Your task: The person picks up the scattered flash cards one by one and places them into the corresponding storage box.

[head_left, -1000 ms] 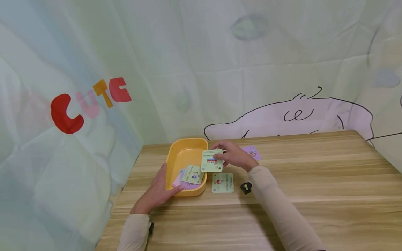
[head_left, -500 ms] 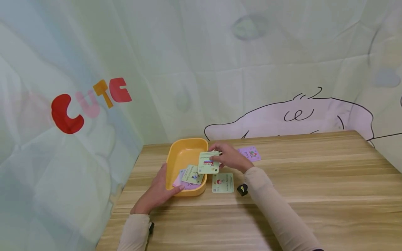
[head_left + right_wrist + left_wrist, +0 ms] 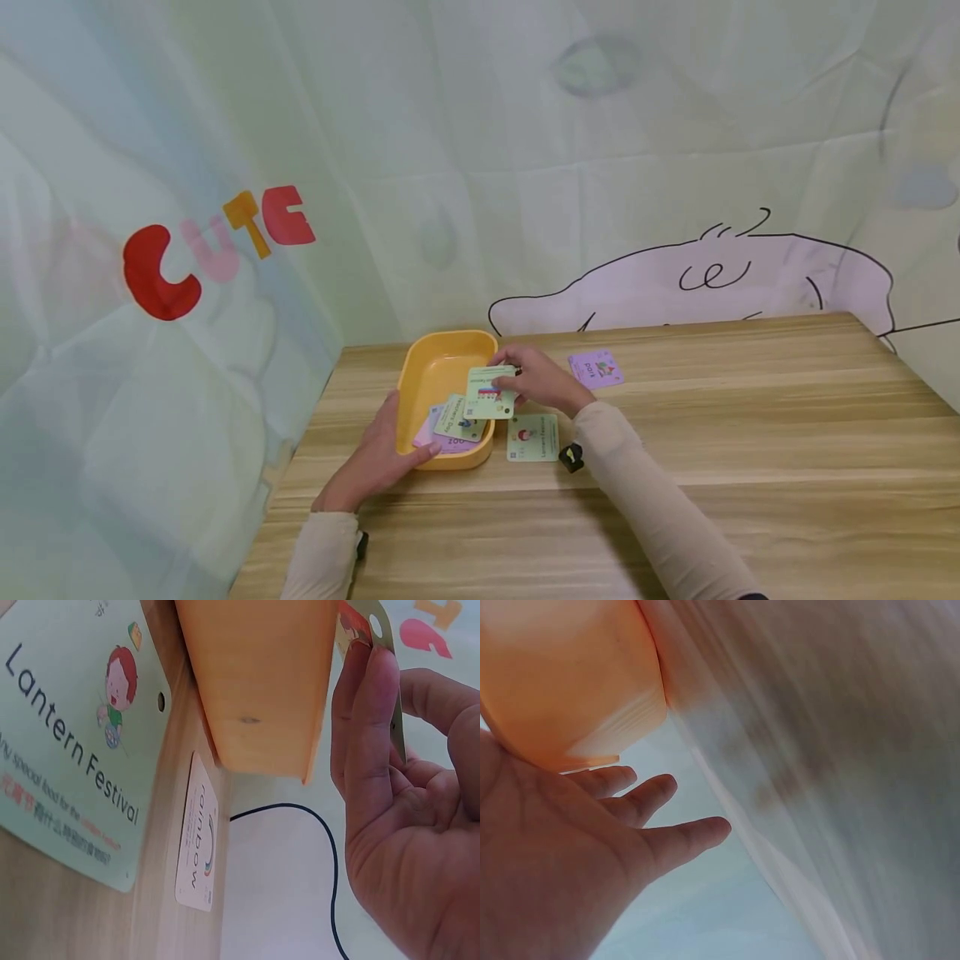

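In the head view, a yellow tray (image 3: 416,362) stands at the left of the table, with a green "Teachers' Day" card (image 3: 452,421) on purple cards (image 3: 431,429) inside. My left hand (image 3: 378,450) holds its near left corner, thumb over the rim; in the left wrist view, several fingers extend along the outside. A pale green card (image 3: 480,402) with a red and blue picture hangs over the tray's right rim, pinched by my right hand (image 3: 543,379). The right wrist view shows this card edge-on between fingers and thumb. A green "Lantern Festival" card (image 3: 532,437) lies beside the tray.
A purple "park" card (image 3: 596,368) lies near the table's back edge. In the right wrist view, a "rainbow" card (image 3: 196,836) lies on the table near the tray. A printed curtain (image 3: 637,167) hangs behind the table (image 3: 750,450).
My right hand has moved slightly left and towards me, carrying the green card further over the tray and uncovering the purple card behind. The left hand and tray have stayed still.
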`<state>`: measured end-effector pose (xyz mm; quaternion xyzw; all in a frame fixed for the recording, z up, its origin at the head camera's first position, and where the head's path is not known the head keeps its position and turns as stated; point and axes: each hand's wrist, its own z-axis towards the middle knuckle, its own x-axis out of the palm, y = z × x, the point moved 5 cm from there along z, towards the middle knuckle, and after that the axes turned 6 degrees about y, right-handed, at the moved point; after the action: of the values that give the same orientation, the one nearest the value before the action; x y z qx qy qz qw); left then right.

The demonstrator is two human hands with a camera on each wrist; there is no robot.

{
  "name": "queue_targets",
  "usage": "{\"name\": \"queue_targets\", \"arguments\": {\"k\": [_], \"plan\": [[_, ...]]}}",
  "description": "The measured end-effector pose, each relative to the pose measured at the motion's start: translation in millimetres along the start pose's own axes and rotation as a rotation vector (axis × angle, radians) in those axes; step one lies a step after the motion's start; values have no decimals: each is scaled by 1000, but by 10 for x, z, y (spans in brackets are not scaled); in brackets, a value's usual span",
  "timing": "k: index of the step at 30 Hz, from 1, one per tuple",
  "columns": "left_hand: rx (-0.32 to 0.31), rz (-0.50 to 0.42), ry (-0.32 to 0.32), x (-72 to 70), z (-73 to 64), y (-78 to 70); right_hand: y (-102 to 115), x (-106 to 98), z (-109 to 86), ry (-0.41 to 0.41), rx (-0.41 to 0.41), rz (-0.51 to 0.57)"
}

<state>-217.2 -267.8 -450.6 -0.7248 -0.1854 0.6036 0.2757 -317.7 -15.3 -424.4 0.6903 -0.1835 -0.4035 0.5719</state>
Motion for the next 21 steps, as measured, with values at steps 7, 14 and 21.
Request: {"name": "queue_targets", "arguments": {"k": [7,14,21], "plan": [[7,30,-19,-12,-4,-12,9,72,35,0,-7,-13],[33,48,-35,-14,3,-15,13,105,62,-25,-8,-16],[71,45,-60,-18,15,-19,98,146,89,-60,4,-62]]}}
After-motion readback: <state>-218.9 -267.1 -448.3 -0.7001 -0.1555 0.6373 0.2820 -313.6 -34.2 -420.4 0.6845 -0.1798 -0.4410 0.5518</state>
